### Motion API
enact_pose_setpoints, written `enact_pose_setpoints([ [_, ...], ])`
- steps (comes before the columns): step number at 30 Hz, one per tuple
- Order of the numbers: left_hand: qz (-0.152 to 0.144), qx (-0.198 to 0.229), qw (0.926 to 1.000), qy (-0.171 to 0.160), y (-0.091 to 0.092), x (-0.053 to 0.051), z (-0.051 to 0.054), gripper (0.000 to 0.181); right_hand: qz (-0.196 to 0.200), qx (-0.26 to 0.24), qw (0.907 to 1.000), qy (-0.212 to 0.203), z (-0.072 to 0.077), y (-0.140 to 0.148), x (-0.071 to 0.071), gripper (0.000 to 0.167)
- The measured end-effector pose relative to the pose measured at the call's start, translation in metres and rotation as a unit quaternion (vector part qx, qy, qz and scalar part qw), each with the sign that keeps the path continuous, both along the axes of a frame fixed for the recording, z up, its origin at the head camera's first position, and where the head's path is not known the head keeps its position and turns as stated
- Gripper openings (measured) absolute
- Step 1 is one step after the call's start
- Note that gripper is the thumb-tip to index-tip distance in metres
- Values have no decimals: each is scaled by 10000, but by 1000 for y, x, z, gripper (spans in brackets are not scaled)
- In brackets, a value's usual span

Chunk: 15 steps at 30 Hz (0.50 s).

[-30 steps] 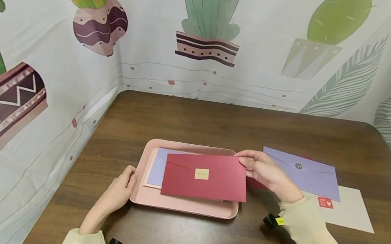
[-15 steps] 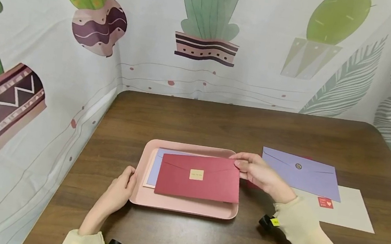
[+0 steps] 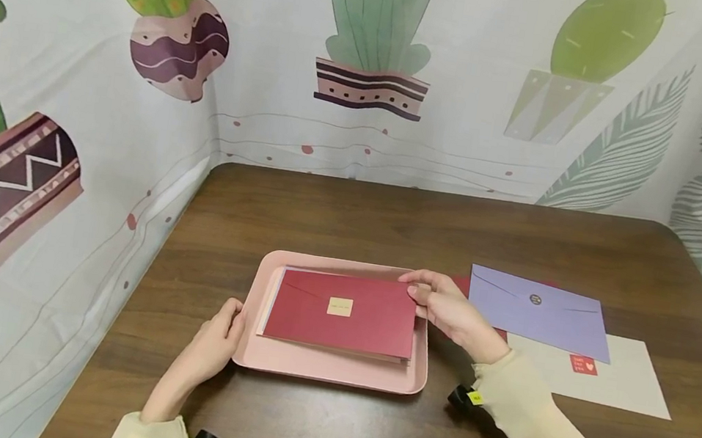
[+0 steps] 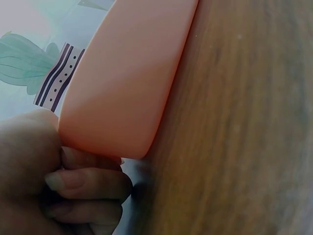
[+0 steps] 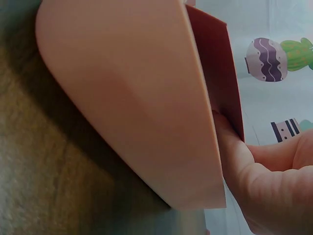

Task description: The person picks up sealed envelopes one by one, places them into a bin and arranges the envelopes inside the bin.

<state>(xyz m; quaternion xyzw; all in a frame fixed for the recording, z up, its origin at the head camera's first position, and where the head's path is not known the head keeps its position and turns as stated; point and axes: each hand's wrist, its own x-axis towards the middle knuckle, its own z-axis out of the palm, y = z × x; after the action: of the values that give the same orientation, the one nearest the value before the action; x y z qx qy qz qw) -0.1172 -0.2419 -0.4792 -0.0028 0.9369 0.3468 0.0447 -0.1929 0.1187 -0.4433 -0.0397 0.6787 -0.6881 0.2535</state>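
A brown wood-grain table (image 3: 351, 219) spread before me; on it the pink tray (image 3: 318, 366) sat flat, its left side against my left hand (image 3: 211, 341), its far right corner by my right hand (image 3: 452, 314); past that hand on the right lay a white envelope (image 3: 629, 385) and a mostly covered red paper (image 3: 461, 285), both overlapped by a purple envelope (image 3: 557, 322).

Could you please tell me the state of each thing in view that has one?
Pink tray: upright, partly filled, held by the left grip.
Held red envelope: flap closed, pinched by the right grip.
Purple envelope: flap closed, in neither grip.
White envelope: partly covered, flap state unclear.
Second red envelope: mostly hidden, flap state unclear.
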Motion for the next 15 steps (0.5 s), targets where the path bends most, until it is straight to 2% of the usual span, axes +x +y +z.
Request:
enact_pose_setpoints([
  [8,-11,-4,10000,13,-2,-1,1,15,-34,-116,9999,-51,-1,-2,2,32],
  [15,-26,38,10000,-23,0,0,-1,15,-192,191,9995,158,-3,-8,1,29],
])
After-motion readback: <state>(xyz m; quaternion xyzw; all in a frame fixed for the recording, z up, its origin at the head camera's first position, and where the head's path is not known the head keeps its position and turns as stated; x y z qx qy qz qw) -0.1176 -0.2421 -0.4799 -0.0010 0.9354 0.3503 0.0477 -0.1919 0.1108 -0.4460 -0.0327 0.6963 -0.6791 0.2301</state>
